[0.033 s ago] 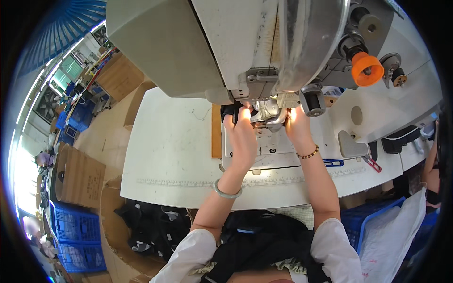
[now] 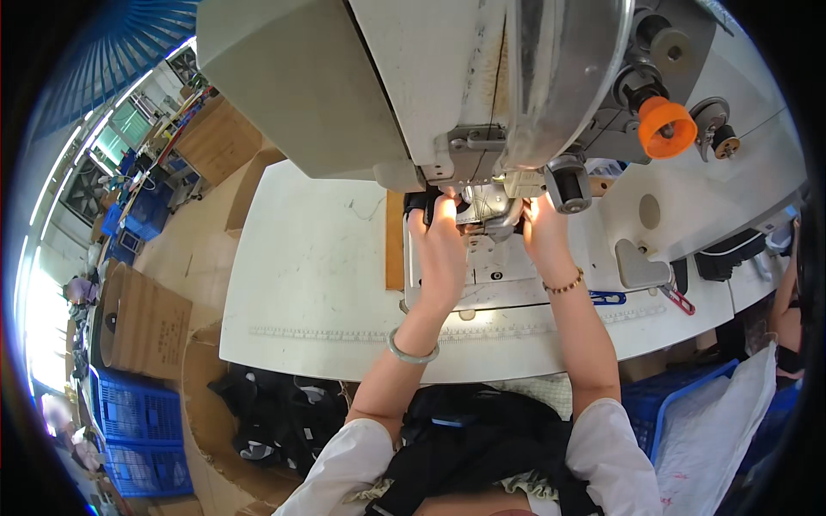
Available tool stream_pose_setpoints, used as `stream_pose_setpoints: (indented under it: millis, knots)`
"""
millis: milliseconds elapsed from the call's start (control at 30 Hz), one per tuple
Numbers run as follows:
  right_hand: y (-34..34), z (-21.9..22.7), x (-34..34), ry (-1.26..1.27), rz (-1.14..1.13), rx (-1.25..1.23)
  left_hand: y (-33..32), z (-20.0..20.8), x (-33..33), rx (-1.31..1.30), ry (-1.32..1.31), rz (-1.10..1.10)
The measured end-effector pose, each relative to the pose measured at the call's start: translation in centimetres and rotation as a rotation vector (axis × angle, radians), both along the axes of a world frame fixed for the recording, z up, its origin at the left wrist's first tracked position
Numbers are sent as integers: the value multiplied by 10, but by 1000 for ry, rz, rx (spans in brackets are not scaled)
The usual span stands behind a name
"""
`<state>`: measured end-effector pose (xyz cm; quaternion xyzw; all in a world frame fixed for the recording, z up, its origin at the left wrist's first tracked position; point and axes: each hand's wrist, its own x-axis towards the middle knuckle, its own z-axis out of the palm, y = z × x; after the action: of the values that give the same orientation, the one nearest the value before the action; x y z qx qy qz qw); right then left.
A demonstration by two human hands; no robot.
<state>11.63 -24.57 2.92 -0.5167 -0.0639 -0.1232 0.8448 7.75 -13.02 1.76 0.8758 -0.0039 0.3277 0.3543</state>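
Observation:
At the head of a large sewing machine (image 2: 456,69), both my hands work on either side of the metal presser foot (image 2: 492,199). My left hand (image 2: 441,254) is closed on a black fabric piece (image 2: 417,201), which lies left of the foot; its fingertips are brightly lit by the machine lamp. My right hand (image 2: 547,236) is to the right of the foot with its fingers bent together under the machine head. A bit of dark material shows by those fingertips, but what they pinch is mostly hidden.
Around the machine spreads a white table (image 2: 301,249) with a ruler strip (image 2: 396,332) along its front. Blue-handled (image 2: 607,297) and red-handled (image 2: 680,299) tools lie right. Below stand a cardboard box of black garments (image 2: 280,417) and a blue crate (image 2: 667,400). Another person's arm (image 2: 785,301) shows far right.

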Motion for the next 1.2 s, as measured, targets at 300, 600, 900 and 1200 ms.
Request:
stream_pose_setpoints:
  millis: [300,600,900,1200]
  knots:
    - [-17,6,-3,-5,10,-308,3,-7,6,163,-41,31]
    - [-17,7,-9,-93,14,-369,-7,-26,-4,-387,-3,-48]
    - [-21,2,-14,-137,50,-428,-20,-16,-8,-1278,-169,-261]
    - [-22,-6,-15,-72,106,-289,-14,-27,-7,-1148,-155,-296]
